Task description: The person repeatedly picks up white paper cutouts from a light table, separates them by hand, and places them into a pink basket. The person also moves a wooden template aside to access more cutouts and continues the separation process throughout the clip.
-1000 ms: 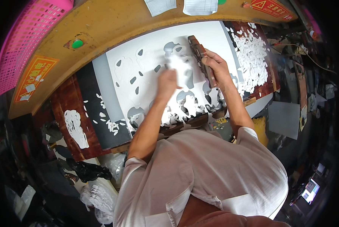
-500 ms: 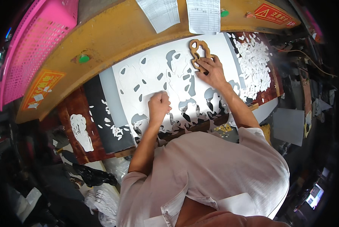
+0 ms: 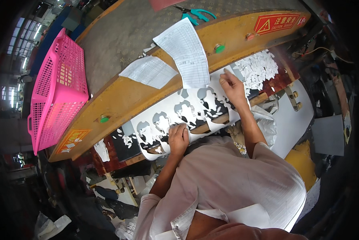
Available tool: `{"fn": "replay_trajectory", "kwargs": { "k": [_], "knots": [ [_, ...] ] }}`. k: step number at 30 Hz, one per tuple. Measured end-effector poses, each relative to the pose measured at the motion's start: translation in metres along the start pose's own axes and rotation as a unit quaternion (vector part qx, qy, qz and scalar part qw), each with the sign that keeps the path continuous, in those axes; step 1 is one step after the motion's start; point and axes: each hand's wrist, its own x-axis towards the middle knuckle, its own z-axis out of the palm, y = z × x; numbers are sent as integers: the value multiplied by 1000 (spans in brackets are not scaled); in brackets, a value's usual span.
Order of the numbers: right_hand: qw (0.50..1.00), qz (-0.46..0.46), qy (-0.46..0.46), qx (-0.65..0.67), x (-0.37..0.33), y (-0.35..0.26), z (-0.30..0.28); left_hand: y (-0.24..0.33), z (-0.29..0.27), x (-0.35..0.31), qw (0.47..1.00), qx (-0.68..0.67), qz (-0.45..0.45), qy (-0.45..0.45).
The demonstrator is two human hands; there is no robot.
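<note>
A white sheet (image 3: 172, 101) with rows of cut-out shapes lies under the yellow beam, and its near border curls over the table's front edge. My left hand (image 3: 178, 138) is closed over that near border, fingers bent around it. Farther right, my right hand (image 3: 232, 89) is by the sheet's right side, close to the beam. Its fingers are bent together; whatever they hold is hidden. Loose white cut pieces and dark gaps show in the holes between my hands. The yellowish cutting die is out of sight.
Across the far side runs the yellow beam (image 3: 103, 102) with a green button (image 3: 219, 48) and two paper sheets (image 3: 189, 54) hanging over it. Behind are teal-handled scissors (image 3: 197, 16); a pink basket (image 3: 69, 90) stands left. White scraps (image 3: 257, 70) are heaped at the right.
The view has tilted and shifted. The sheet has come nearer to me, its border now over the table edge. My right hand has left the cutting die; my left hand has moved onto the near border.
</note>
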Motion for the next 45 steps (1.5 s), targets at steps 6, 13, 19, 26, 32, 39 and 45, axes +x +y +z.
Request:
{"fn": "replay_trajectory", "kwargs": {
  "k": [6,13,19,26,32,39,45],
  "knots": [
    [974,-197,25,-112,-22,-42,-31,0,22,-27,997,17,-39,59],
    [980,-148,-24,-133,-81,-46,-39,1,24,-24,994,19,-33,102],
    [985,-136,-38,-99,-52,-28,-21,2,20,-27,995,31,-37,84],
    [886,-213,-179,-370,-107,31,-20,0,17,-24,996,11,-47,72],
    [897,-259,-135,-332,-109,56,-18,0,21,-25,993,77,-49,80],
    [905,-248,-134,-320,-121,51,-21,-1,20,-30,993,77,-44,73],
    [910,-179,-204,-315,-174,11,-57,59,-15,-78,997,47,-58,-23]
  ]
}}
